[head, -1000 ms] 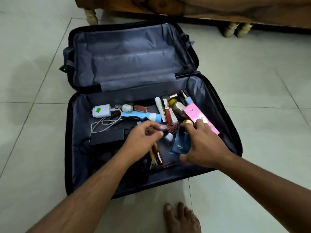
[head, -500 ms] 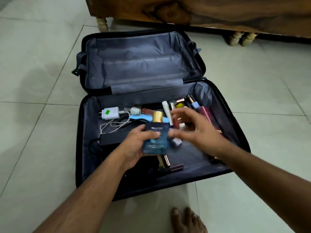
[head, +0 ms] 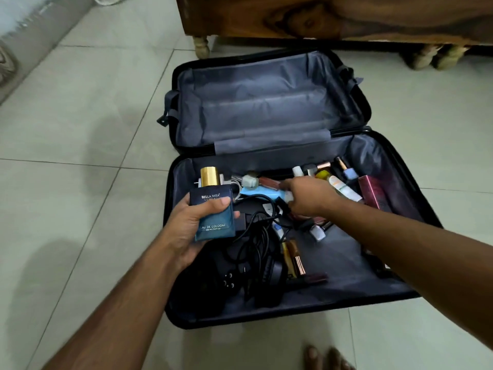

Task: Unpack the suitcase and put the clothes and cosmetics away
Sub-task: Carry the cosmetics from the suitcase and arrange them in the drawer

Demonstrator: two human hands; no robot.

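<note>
The left hand (head: pixel 186 231) clamps the blue cologne bottle (head: pixel 213 209) while the right hand (head: pixel 310 196), fingers half curled, reaches the light-blue tube (head: pixel 262 194) in the suitcase (head: pixel 266 320), probably to grasp it next.

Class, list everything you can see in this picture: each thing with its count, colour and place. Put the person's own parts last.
suitcase: one, black with grey lining, open on the floor
cologne bottle: one, blue with gold cap, in left hand
cosmetics: several, mixed colours, far right of the case
pink box: one, right edge of the case
cables: black, middle of the case
cabinet: one, brown wood, behind the suitcase
left hand: holds the bottle
right hand: reaching among the cosmetics
foot: bare, bottom edge
</note>
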